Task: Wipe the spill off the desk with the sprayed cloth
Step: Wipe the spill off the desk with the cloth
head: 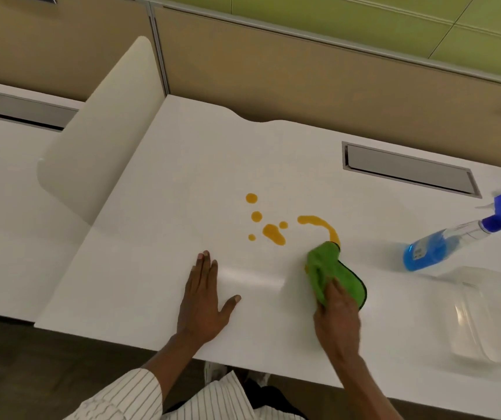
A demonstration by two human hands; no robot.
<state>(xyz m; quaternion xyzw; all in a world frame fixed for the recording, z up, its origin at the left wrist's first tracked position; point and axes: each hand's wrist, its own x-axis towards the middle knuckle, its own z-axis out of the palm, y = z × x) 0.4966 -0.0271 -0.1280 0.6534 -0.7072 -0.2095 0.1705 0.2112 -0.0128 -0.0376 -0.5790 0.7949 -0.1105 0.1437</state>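
Observation:
An orange spill [274, 233] lies on the white desk [152, 237] as several drops and one curved streak [321, 224]. A bunched green cloth [329, 268] rests on the desk with its far tip touching the streak's near end. My right hand [338, 316] presses down on the cloth's near part and grips it. Left of it, my left hand [205, 298] lies flat on the desk, fingers apart, holding nothing, just below the drops.
A spray bottle with blue liquid [461, 237] stands tilted at the right. A clear plastic container [491, 316] sits near the right front edge. A grey cable hatch [406, 168] is set in the desk behind. A cream divider panel [100, 125] rises on the left.

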